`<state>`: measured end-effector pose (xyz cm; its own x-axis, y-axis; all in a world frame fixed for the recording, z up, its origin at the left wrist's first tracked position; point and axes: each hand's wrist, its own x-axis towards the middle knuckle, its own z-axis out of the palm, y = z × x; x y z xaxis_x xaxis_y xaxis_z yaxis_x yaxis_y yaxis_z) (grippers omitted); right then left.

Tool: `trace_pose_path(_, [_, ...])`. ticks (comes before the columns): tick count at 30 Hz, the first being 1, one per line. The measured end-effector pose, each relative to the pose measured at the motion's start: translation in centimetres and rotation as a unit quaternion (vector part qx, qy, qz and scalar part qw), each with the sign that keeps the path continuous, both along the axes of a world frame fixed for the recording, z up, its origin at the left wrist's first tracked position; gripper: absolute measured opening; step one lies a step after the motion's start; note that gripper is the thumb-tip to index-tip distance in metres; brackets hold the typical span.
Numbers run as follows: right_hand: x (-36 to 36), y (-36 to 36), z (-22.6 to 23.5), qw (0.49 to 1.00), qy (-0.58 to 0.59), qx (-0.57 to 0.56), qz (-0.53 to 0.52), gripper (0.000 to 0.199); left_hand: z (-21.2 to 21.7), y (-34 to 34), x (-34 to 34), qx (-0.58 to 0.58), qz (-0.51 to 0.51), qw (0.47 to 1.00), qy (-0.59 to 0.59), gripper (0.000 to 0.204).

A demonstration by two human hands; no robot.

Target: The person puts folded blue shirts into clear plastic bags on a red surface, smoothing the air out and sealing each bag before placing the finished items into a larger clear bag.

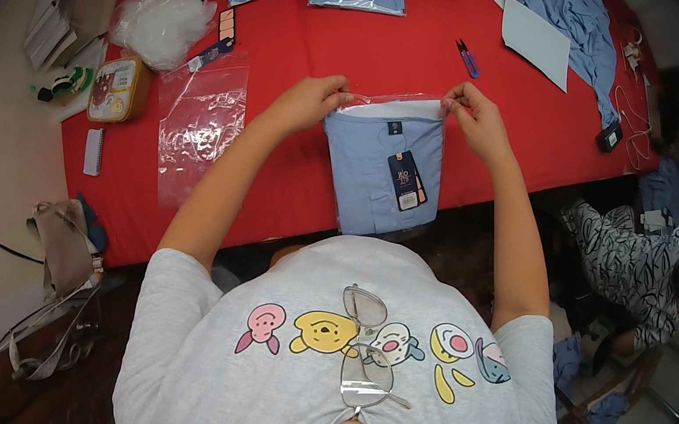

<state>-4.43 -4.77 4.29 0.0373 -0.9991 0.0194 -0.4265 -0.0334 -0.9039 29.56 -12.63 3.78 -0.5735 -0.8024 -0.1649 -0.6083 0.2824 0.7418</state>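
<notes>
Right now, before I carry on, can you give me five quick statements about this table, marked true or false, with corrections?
1. The left hand and right hand pinch the top of the clear sleeve around the blue shirt. True.
2. The blue-handled snips are in the right hand. False: they lie beyond it on the red cloth.
3. A dark tag shows on the shirt's front. True.
4. The small notepad sits on top of the yellow box. False: it lies on the cloth, nearer the person.
5. Another clear bag lies left of the shirt. True.
</notes>
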Motion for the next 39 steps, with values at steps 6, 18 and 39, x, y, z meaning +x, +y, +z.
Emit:
trace_pose_path(6, [0.3, -1.3, 15.8, 0.971, 0.095, -0.208, 0.07, 0.006, 17.6, -0.2, 2.4, -0.266, -0.062, 0.961, -0.053, 0.024])
trace_pose_path(18, [4.3, 1.2, 20.0, 0.849, 0.221, -0.476, 0.06, 0.011, 22.3, 6.4, 6.4, -0.635, -0.01, 0.771, -0.047, 0.012])
trace_pose_path(39, [14.0, 13.3, -8.5, 0.925, 0.212, -0.208, 0.236, 0.036, -6.7, 10.8, 1.7, -0.323, -0.03, 0.931, -0.167, 0.073])
